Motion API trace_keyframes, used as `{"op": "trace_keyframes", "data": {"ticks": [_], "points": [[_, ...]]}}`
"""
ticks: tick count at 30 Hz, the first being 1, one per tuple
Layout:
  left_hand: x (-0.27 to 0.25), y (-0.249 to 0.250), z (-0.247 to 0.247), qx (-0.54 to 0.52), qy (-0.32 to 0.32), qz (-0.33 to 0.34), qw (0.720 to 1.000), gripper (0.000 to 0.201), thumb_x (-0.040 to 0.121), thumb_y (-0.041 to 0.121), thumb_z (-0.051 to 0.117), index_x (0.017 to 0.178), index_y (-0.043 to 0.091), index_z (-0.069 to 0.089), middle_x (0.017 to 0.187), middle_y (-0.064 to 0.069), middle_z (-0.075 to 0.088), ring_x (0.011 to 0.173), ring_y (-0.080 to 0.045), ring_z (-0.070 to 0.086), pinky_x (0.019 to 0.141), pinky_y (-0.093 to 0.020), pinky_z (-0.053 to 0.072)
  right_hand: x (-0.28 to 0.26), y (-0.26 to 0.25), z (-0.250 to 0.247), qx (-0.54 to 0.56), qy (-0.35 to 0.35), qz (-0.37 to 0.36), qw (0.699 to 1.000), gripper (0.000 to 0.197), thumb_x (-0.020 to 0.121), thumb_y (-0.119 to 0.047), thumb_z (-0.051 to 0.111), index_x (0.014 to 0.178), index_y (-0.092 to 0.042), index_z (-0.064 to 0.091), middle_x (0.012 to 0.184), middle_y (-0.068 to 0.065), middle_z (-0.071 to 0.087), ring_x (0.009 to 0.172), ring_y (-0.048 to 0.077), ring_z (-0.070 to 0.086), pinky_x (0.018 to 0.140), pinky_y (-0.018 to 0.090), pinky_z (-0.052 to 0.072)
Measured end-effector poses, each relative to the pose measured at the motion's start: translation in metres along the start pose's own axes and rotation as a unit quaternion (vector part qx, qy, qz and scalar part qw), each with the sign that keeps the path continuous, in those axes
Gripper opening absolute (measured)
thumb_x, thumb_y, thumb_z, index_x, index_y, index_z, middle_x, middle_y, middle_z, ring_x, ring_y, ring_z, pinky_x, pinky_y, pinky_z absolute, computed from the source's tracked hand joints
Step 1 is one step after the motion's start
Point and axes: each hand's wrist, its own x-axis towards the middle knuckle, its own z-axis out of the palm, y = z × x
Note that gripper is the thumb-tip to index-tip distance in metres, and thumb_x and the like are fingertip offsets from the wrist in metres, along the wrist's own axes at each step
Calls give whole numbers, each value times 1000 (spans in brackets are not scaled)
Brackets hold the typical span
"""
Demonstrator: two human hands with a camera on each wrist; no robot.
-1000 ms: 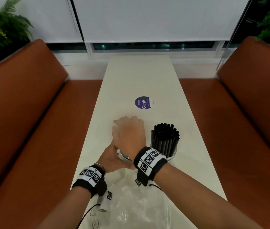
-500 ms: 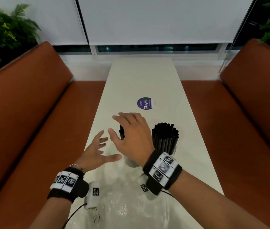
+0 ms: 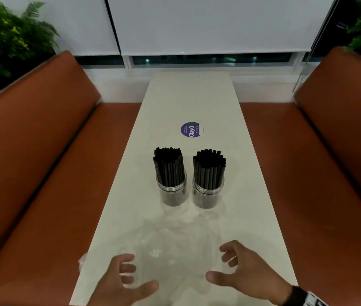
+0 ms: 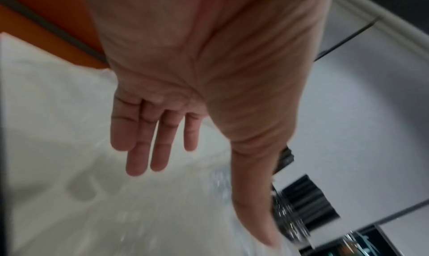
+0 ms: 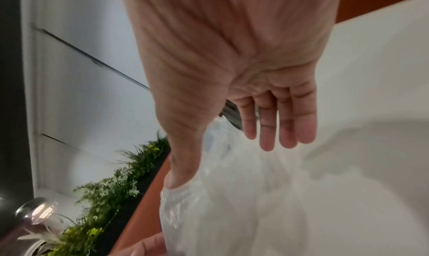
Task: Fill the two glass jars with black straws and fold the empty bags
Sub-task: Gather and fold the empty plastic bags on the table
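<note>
Two jars (image 3: 171, 191) of black straws (image 3: 168, 165) stand side by side on the table (image 3: 197, 96)
Both hands, left hand (image 3: 121, 281) and right hand (image 3: 245, 270), hover spread over the clear bags (image 3: 175, 250) lying just before the jars

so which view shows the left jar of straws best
The head view: the left jar stands whole, packed with black straws. The left wrist view shows a blurred jar partly behind the thumb; the right wrist view shows only a dark sliver behind the fingers.
</note>
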Motion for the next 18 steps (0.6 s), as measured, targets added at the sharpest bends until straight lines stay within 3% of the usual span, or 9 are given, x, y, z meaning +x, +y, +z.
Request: {"op": "trace_keyframes", "data": {"ticks": [3, 5, 6, 9, 13, 16, 18], "points": [[1, -9, 28, -41, -55, -79, 994, 142, 8, 74, 93, 133, 27, 44, 115, 3, 68, 98, -17, 72, 81, -27, 59, 10, 15, 25, 4, 3, -25, 1000, 74, 54, -77, 89, 112, -41, 60, 110, -16, 69, 99, 4, 67, 80, 13, 52], [7, -20, 45, -49, -38, -86, 994, 142, 8, 70, 95, 132, 26, 43, 109, 4, 70, 93, -14, 72, 69, -24, 54, 17, 19, 39, -7, 19, -56, 998, 50, 66, -69, 86, 101, -39, 64, 104, -17, 72, 97, 4, 68, 80, 15, 53], [9, -25, 53, -48, -27, -86, 995, 134, 17, 66, 99, 132, 25, 44, 105, 6, 70, 91, -11, 70, 67, -22, 51, 19, 21, 44, -10, 25, -71, 997, 38, 73, -63, 84, 95, -39, 65, 102, -17, 73, 96, 4, 68, 81, 16, 54], [14, -37, 68, -50, 25, -82, 995, 104, 49, 35, 104, 132, 23, 42, 96, 5, 73, 89, -9, 67, 69, -23, 47, 23, 23, 52, 3, 50, -94, 994, 17, 86, -51, 77, 84, -39, 65, 99, -16, 75, 96, 4, 68, 80, 15, 51], [17, -50, 86, -87, 76, -79, 990, 99, 55, 12, 101, 137, 16, 45, 87, -6, 78, 87, -19, 72, 87, -36, 52, 21, 28, 51, 4, 72, -125, 989, 14, 93, -41, 72, 83, -40, 63, 102, -17, 74, 100, 4, 66, 83, 16, 51], [13, -54, 97, -117, 109, -78, 984, 89, 60, 17, 101, 133, 13, 51, 83, -8, 77, 85, -22, 73, 91, -42, 56, 16, 34, 51, 13, 93, -141, 986, 10, 93, -36, 72, 87, -36, 64, 104, -15, 73, 102, 5, 65, 89, 29, 55], [7, -54, 101, -139, 115, -94, 979, 83, 61, 29, 101, 125, 12, 51, 84, -10, 77, 78, -23, 75, 80, -40, 59, 15, 37, 51, 31, 122, -136, 983, 18, 88, -39, 78, 95, -34, 62, 106, -15, 70, 99, 7, 66, 84, 31, 57]]}}
